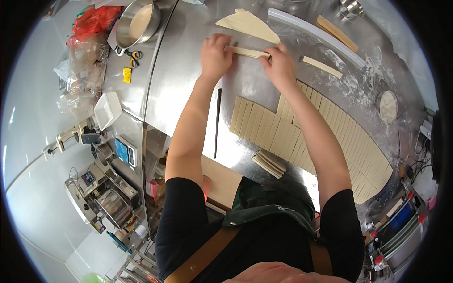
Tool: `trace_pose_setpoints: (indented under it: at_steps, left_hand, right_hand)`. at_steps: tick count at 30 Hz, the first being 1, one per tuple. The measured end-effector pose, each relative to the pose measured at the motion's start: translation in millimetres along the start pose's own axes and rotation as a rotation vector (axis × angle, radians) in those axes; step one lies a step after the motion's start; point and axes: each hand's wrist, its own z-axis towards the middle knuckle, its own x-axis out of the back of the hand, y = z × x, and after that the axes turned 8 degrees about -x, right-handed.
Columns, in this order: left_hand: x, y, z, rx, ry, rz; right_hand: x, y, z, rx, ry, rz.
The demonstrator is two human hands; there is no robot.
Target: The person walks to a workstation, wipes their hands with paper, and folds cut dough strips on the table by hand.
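A pale dough strip (pixel 247 52) is stretched between my hands over the steel table. My left hand (pixel 217 55) has its fingers closed at the strip's left end. The right end is pinched in my right hand (pixel 279 61). Just beyond lies a flat dough sheet (pixel 248 24) with an uneven edge. Another single strip (pixel 322 67) rests to the right of my right hand. Nearer my body, rows of cut dough strips (pixel 264 125) lie side by side, partly hidden by my right forearm. A small stack of strips (pixel 269 164) sits close to the table's near edge.
A thin dark stick (pixel 217 123) lies beside my left forearm. At the far right are a long white bar (pixel 316 35), a wooden piece (pixel 337 33) and a bowl of flour (pixel 388 107). On the left are a metal bowl (pixel 150 23), scissors (pixel 136 57) and a scale (pixel 125 152).
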Motion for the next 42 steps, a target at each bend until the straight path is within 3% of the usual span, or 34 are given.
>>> trace_pose_setpoints:
  at_steps: [2,11,19,22,27,35,42]
  left_hand:
    - [2.4,4.5,1.8,-0.186,-0.138,-0.085]
    - [-2.0,15.4,10.5,-0.263,-0.281,0.031]
    - [-2.2,23.4,9.3,-0.249,-0.171,0.009]
    - [7.3,48.2,6.4,-0.248,-0.098,-0.02]
    - [-10.6,104.6,-21.3,-0.264,-0.2,-0.258]
    - [-32.4,138.6,-17.7,-0.259,-0.318,-0.249]
    - [-37.6,140.7,-18.6,-0.154,-0.357,-0.119]
  right_hand:
    - [3.6,-0.3,1.9,0.072,-0.004,-0.064]
    - [0.2,-0.1,6.4,0.188,-0.086,-0.18]
    - [3.3,1.8,2.5,0.217,-0.041,-0.116]
    - [26.9,5.3,-8.1,0.233,0.158,-0.015]
    - [66.6,37.0,-64.6,-0.022,0.19,0.396]
    - [92.9,59.4,-157.2,-0.186,0.065,0.493]
    - [94.5,51.9,-161.8,-0.187,0.017,0.553]
